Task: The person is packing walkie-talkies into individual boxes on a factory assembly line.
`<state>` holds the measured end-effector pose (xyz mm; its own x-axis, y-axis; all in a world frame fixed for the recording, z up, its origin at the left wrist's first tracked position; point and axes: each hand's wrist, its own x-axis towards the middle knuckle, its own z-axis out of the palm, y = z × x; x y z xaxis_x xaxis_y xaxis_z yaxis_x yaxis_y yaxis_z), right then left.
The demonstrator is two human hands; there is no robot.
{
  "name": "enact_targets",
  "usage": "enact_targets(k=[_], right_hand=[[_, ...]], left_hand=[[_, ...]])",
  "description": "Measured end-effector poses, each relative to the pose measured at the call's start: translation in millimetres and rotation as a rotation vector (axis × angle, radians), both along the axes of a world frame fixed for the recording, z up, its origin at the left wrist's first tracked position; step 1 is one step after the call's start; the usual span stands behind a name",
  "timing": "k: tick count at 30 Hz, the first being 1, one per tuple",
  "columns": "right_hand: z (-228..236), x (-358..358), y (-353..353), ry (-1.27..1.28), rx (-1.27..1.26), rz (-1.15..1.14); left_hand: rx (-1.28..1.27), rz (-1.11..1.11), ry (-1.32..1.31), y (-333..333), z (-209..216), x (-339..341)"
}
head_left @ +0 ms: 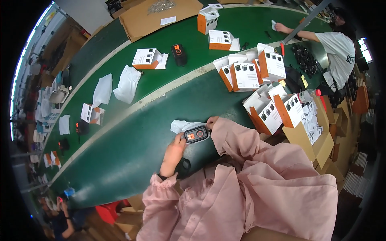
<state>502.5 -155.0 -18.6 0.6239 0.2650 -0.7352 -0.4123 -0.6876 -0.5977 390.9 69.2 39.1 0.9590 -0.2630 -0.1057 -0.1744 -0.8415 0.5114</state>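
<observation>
Pink jacket (213,195) is worn; a black orange-buttoned device (196,135) is clamped at its left end by the left hand's fingers (179,139); opposite, the right hand's (212,122) finger spacing cannot be told.

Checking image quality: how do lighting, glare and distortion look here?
Head view: rounded black device with orange buttons, clearly lit; same view, smooth green worktop, soft glare; same view, bright white band leftward, blown out; same view, long pale strip, curved by fisheye distortion.
</observation>
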Motion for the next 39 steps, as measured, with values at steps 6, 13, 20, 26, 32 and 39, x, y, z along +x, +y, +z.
enact_targets(k=[6,13,20,26,32,39], right_hand=[[71,6,-23,-0.789,0.111,0.216],[54,-9,68,-0.675,-0.128,0.722],[40,-46,33,-0.711,-0.298,0.647],[38,-62,-21,-0.581,-0.044,0.304],[-39,-116,-60,-0.822,-0.139,0.394],[-2,-96,-63,-0.686,-0.029,0.224]], left_hand=[[-0.032,-0.118,-0.114,-5,86,26],[0.086,-0.636,-0.148,-32,123,107],[-0.175,-0.342,-0.243,-122,77,375],[0.155,-0.230,-0.217,-204,-70,509],[0.147,-0.098,-0.188,-239,-87,532],[0.293,-0.188,-0.135,-223,-70,548]])
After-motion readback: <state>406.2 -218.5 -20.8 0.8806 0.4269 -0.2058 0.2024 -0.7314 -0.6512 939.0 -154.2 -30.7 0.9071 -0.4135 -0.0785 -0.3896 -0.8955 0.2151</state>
